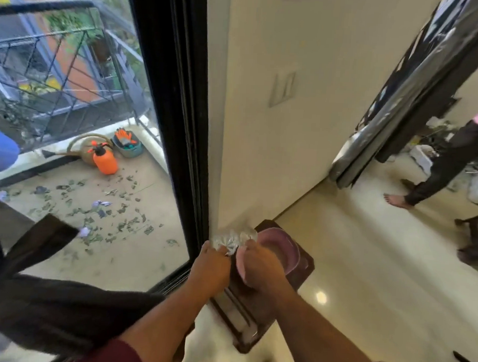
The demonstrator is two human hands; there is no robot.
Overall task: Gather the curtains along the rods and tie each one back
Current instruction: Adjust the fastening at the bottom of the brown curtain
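A small bunch of sheer whitish fabric (pixel 233 239) sits low against the wall beside the black window frame (pixel 180 121). My left hand (pixel 210 267) pinches its left side and my right hand (pixel 260 269) grips its right side, with the fingers of both hands curled into the cloth. A dark brown curtain (pixel 43 303) lies gathered across the lower left, with a flat dark strip (pixel 44 239) flaring up from it. No curtain rod is in view.
A pink bowl (pixel 280 249) rests on a dark wooden stand (pixel 284 292) under my right hand. Beyond the glass, an orange sprayer (pixel 104 160) and fallen leaves lie on the balcony floor. Another person's leg (pixel 443 162) and a dark chair (pixel 475 231) are at the right.
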